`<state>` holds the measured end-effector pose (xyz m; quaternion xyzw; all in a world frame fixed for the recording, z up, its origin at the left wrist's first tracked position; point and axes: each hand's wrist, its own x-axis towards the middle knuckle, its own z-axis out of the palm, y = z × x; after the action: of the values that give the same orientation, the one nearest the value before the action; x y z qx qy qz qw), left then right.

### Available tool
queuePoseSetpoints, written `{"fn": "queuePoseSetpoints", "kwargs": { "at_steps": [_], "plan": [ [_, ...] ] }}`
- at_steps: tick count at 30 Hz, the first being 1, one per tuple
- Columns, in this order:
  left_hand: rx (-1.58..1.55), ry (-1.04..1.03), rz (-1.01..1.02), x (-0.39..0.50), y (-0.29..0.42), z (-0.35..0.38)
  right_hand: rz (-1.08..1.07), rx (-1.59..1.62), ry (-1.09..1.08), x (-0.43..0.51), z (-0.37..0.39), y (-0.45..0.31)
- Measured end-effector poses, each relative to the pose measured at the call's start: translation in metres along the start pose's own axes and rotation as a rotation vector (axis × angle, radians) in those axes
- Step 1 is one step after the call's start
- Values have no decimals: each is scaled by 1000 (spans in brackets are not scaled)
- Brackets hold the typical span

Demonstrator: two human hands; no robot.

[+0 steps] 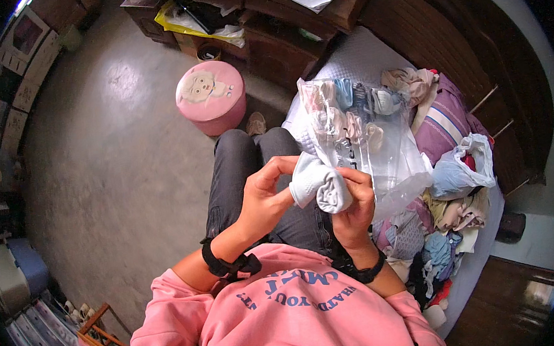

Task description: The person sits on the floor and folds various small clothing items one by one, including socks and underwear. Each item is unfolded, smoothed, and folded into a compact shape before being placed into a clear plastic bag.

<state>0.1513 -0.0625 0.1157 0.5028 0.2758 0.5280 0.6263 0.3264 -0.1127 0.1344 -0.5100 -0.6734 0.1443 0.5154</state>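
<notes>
A pale grey-white sock (310, 177), partly rolled up, is held between my hands above my lap. My left hand (262, 198) pinches the open cuff end between thumb and fingers. At the rolled end, my right hand (358, 199) grips the coil from the side, hiding part of it. Just beyond my right hand lies a clear plastic bag (393, 161) bearing writing. Several rolled bundles of socks (346, 119) in pink, blue, dark and cream sit in or on its far part; the plastic makes it hard to tell which.
Loose clothes (439, 245) are heaped on the bed to my right, with a tied white plastic bag (455, 171) and purple folded fabric (448, 120) behind. A round pink stool (212, 92) stands ahead, before a dark wooden cabinet (274, 41). Concrete floor (95, 153) extends to my left.
</notes>
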Motion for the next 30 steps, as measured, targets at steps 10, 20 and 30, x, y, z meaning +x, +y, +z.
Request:
{"fn": "queuePoseSetpoints", "kwargs": {
  "at_steps": [10,20,30],
  "plan": [
    [280,-206,97,-8,11,12,-175,-341,221,-14,8,4],
    [-271,-96,-284,-1,-5,9,-54,-268,-164,-15,6,-16],
    [-127,-409,-261,-6,12,-23,311,291,-361,38,-55,-3]
  ]
}}
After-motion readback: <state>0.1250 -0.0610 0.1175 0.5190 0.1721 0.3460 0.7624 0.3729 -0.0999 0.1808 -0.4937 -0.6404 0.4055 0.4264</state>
